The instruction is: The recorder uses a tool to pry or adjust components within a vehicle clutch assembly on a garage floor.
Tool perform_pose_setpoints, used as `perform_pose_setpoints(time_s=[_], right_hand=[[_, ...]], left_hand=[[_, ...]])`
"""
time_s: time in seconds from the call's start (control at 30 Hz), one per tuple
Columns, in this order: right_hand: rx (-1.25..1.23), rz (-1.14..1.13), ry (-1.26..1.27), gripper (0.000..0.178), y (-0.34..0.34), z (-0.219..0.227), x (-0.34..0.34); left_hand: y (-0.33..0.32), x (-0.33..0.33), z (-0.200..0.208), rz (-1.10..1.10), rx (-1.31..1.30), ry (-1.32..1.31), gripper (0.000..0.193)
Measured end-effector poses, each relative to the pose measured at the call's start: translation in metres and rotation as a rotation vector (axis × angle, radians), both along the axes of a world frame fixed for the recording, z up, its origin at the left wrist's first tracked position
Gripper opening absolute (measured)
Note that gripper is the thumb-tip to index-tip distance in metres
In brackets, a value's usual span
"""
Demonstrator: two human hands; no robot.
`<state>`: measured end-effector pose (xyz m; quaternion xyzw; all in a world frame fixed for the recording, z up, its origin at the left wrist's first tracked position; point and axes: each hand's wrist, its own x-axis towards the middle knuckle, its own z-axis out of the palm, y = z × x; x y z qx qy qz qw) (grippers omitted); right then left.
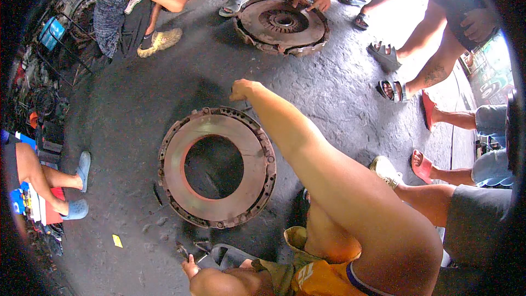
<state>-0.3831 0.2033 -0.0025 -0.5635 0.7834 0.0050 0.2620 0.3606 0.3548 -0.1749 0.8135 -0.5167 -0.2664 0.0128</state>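
A flat metal ring [256, 153] with a rusty, bolted rim lies on the rough dark floor [131, 109]. The right hand [244, 89] bends past its 12 o'clock, the left hand [190, 267] near 6; whether either pinches anything, I cannot tell. A round disc [263, 26] sits at 1, a yellow scrap [117, 240] at 8, blue clogs [84, 171] at 9. Orange shorts [331, 280] carry white marks.

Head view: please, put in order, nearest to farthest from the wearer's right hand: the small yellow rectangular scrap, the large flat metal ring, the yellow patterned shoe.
From the right hand:
1. Large flat metal ring: just below it.
2. Yellow patterned shoe: upper left.
3. Small yellow rectangular scrap: lower left.
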Motion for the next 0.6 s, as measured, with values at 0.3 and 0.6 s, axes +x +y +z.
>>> perform_pose_setpoints(time_s=[0.3, 0.6], right_hand=[[0.063, -0.017, -0.058, 0.047, -0.008, -0.008, -0.005], [0.022, 0.004, -0.041, 0.048, -0.008, -0.014, -0.009]], left_hand=[[-0.003, -0.020, 0.021, 0.101, 0.057, 0.120, 0.051], [0.002, -0.025, 0.026, 0.153, 0.052, 0.188, 0.048]])
